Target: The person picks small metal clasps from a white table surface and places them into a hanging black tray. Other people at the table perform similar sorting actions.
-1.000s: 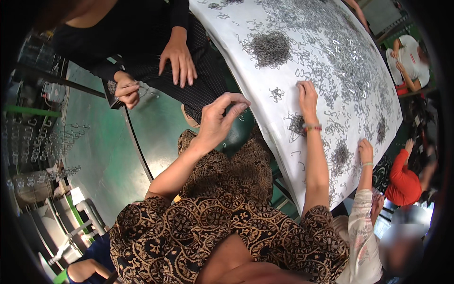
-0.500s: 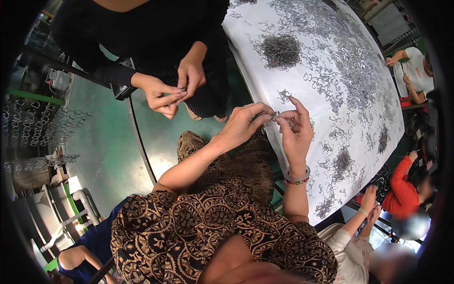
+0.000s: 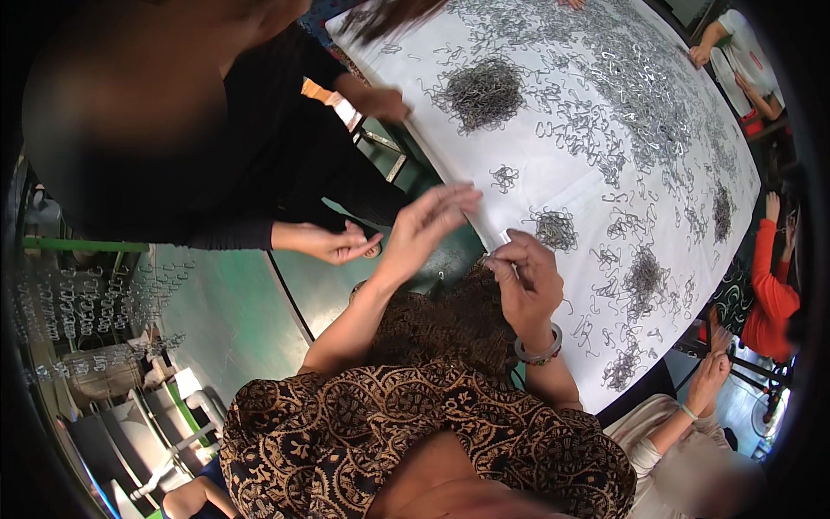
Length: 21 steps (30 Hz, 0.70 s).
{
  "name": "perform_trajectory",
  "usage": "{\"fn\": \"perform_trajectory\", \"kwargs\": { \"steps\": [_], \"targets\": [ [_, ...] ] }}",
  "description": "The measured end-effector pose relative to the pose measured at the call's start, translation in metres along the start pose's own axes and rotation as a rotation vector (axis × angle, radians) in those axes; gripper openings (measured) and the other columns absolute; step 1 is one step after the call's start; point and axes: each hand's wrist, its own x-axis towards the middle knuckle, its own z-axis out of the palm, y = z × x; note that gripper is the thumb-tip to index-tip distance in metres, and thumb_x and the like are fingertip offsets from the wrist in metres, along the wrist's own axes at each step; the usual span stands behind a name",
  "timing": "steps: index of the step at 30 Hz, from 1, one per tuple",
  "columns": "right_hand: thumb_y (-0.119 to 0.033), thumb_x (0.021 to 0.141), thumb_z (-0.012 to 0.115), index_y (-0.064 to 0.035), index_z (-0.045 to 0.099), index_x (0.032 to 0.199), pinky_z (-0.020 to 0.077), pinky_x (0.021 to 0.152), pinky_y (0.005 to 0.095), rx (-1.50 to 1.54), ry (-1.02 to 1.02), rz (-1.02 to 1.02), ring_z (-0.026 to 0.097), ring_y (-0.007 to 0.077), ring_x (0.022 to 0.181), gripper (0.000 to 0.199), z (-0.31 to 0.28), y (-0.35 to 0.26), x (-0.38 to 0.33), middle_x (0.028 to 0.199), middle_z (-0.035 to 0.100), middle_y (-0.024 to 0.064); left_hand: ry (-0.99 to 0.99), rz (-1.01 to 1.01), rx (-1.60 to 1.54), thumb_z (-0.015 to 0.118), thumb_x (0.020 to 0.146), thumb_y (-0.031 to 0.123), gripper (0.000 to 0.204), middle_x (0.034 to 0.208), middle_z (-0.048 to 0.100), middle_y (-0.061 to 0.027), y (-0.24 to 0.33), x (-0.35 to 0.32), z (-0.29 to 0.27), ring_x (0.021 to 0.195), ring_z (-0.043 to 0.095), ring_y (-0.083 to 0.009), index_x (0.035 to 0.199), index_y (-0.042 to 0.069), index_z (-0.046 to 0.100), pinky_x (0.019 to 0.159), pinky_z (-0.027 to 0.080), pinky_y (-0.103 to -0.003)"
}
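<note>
My left hand [image 3: 424,232] is raised off the near-left edge of the table, fingers stretched out and a little blurred, with nothing seen in them. Just right of it, over the table's edge, my right hand [image 3: 529,278] is closed, thumb and fingertips pinched together. A small shiny bit shows by these fingertips, too small to make out. Beyond my right hand lies a small pile of S-shaped metal hooks [image 3: 555,229] on the white table cover [image 3: 519,143]. A smaller cluster of hooks [image 3: 504,178] rests farther off.
A dense hook pile [image 3: 482,93] and many scattered hooks [image 3: 640,95] cover the far table. A co-worker in black leans in at left, one hand [image 3: 324,242] near my left hand. Other people work along the right side. Hooks hang on a rack [image 3: 78,294] at far left.
My hands have come apart; before, they met around a small metal hook. My left fingers have straightened. The co-worker in black has leaned closer, hands now apart, one at the table's edge.
</note>
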Motion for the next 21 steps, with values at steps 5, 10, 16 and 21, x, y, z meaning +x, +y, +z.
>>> {"fn": "perform_trajectory", "kwargs": {
  "steps": [5,10,16,21],
  "targets": [
    [0.003,0.085,0.068,0.0032,0.057,0.114,0.0520,0.072,0.0292,-0.001,-0.050,-0.006,0.064,0.0169,0.073,0.032,0.004,-0.019,-0.001,0.078,0.068,0.0091,0.123,0.333,1.022,0.062,0.087,0.009,0.014,0.096,0.066,-0.0136,-0.033,0.115,-0.005,0.091,0.062,-0.0289,0.096,0.003,0.070,0.077,0.050,-0.037],
    [0.008,0.086,0.066,0.0064,0.051,0.119,0.0519,0.070,0.0247,-0.038,-0.152,-0.086,0.064,0.0127,0.075,0.036,0.005,-0.023,0.001,0.083,0.068,0.0121,-0.053,0.427,1.797,0.063,0.081,0.011,0.006,0.090,0.062,-0.0103,-0.071,0.200,-0.023,0.096,0.060,-0.0291,0.082,0.008,0.069,0.080,0.051,-0.042],
    [0.006,0.086,0.065,0.0014,0.055,0.120,0.0510,0.064,0.0279,0.044,-0.166,0.000,0.061,0.0158,0.070,0.036,0.006,-0.019,0.004,0.080,0.065,0.0096,-0.098,0.503,1.472,0.066,0.083,0.018,0.012,0.091,0.062,-0.0121,-0.051,0.224,-0.045,0.091,0.062,-0.0298,0.087,0.008,0.070,0.075,0.052,-0.040],
    [0.006,0.085,0.066,-0.0012,0.056,0.120,0.0506,0.062,0.0289,0.073,-0.187,0.041,0.060,0.0166,0.068,0.037,0.018,-0.025,0.006,0.079,0.064,0.0082,0.156,0.326,0.947,0.068,0.086,0.022,0.020,0.078,0.069,-0.0129,-0.016,0.236,-0.052,0.067,0.065,-0.0225,0.096,0.004,0.071,0.066,0.050,-0.035]
  ]
}}
